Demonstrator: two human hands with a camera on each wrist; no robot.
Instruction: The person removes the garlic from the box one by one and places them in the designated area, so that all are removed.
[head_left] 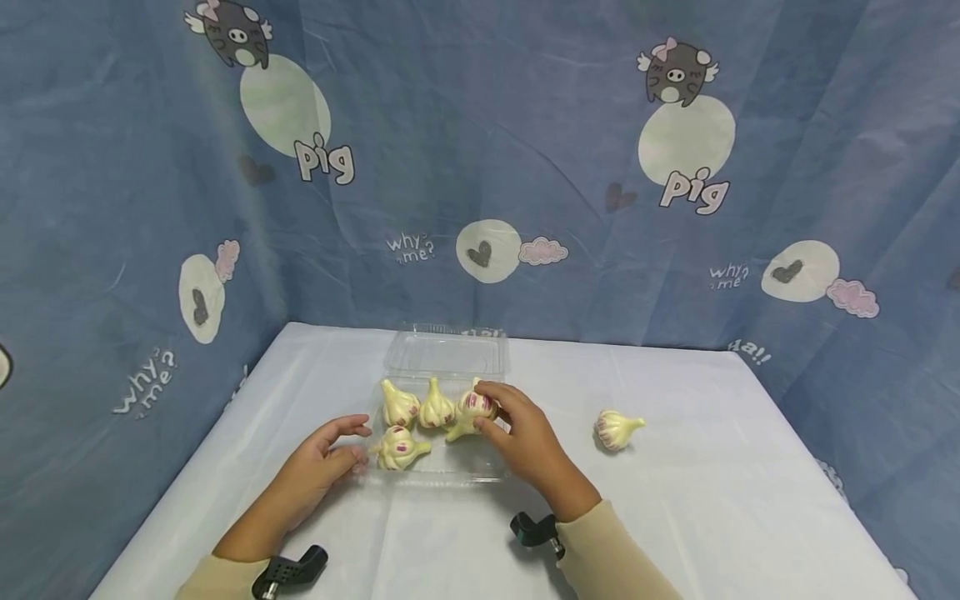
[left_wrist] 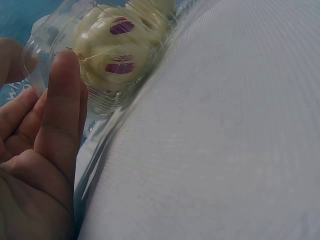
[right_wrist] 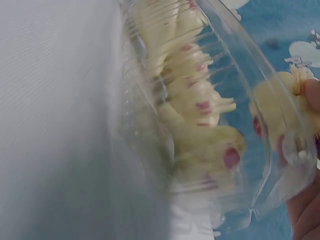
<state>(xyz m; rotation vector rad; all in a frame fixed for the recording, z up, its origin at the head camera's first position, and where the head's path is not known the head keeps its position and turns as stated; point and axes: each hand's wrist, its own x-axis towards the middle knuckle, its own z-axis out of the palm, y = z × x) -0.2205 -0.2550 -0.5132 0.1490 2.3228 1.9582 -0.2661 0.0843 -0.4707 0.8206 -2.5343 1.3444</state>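
A clear plastic clamshell box (head_left: 472, 461) lies with its lid folded back, several pale garlic bulbs with purple patches inside. My right hand (head_left: 528, 437) pinches one garlic bulb (head_left: 477, 405) between thumb and fingers, over the box's right half. Just under it is another garlic bulb (head_left: 461, 427), partly covered. My left hand (head_left: 321, 465) is at the box's left side, its thumb (left_wrist: 62, 115) and fingers apart by the plastic wall; firm contact is hard to tell. Nearest to it inside is a garlic bulb (head_left: 400, 448). The right wrist view shows the held bulb beyond the box's rim.
A lone garlic bulb (head_left: 617, 430) lies on the white tablecloth (head_left: 697, 500) right of the box. The transparent lid (head_left: 447, 354) leans back behind it. Blue printed cloth (head_left: 480, 167) hangs along the table's far side and both flanks.
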